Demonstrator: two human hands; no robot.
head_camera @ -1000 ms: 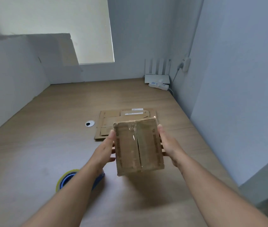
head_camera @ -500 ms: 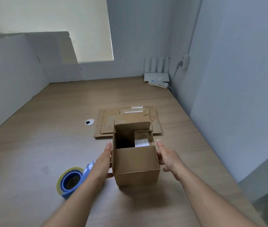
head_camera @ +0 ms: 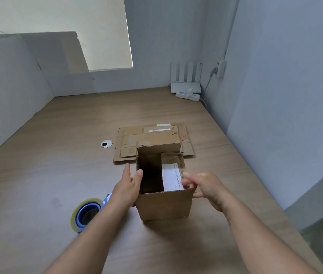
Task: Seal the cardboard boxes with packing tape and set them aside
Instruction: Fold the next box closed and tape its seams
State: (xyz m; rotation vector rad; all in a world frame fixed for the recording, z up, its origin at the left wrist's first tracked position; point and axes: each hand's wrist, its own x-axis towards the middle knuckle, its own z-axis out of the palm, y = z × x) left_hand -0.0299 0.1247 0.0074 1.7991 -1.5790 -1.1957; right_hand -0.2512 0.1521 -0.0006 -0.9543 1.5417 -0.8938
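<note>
A small cardboard box (head_camera: 164,205) stands upright on the wooden table (head_camera: 38,175), its top open. A flap with a white label (head_camera: 171,177) is folded down inside on the right. My left hand (head_camera: 128,184) lies against the box's left wall, with the thumb hooked over the rim. My right hand (head_camera: 206,186) is at the box's upper right edge, blurred, its loosely bent fingers reaching over toward the labelled flap. A roll of clear packing tape on a blue dispenser (head_camera: 85,213) lies on the table left of the box, partly hidden by my left forearm.
Flattened cardboard boxes (head_camera: 131,149) lie just behind the open box. A round cable hole (head_camera: 106,143) is left of them. A white router (head_camera: 186,87) and power strip (head_camera: 189,95) sit in the far right corner. Walls close the table's left and right sides.
The box was held up with its taped bottom facing me, then turned over and set down open side up. My right hand has moved from the side wall to the top right edge.
</note>
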